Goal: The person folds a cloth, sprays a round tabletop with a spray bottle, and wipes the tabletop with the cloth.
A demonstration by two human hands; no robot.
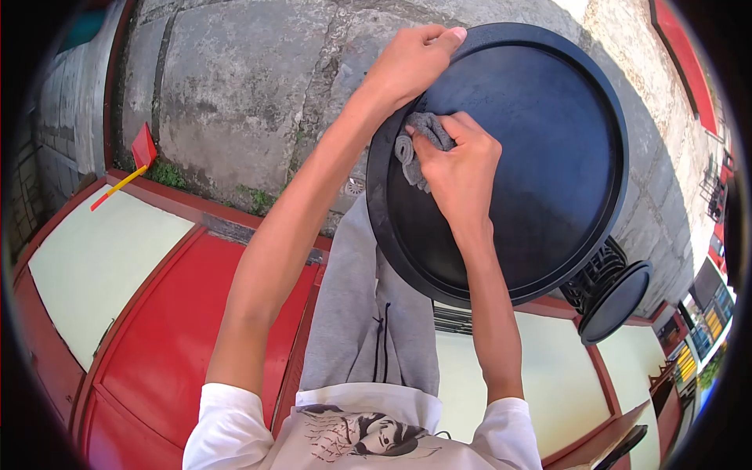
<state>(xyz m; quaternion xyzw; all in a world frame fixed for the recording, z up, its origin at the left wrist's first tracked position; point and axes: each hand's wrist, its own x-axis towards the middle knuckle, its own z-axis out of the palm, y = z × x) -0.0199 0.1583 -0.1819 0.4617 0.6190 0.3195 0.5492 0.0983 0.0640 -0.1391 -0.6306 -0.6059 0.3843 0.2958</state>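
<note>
Head view, right of centre: the left hand (419, 63) clasps the rim (621, 149) of a stiff-looking, probably slick black tabletop (533, 141), a sound hold; the right hand (466, 160) pinches soft-looking grey cloth (409, 160) against it.

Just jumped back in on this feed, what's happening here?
The left hand steadies a round black top by its raised rim. The right hand presses a bunched gray cloth onto the surface near that same edge, apparently wiping it. A second black round top sits off to the right, untouched.
</note>
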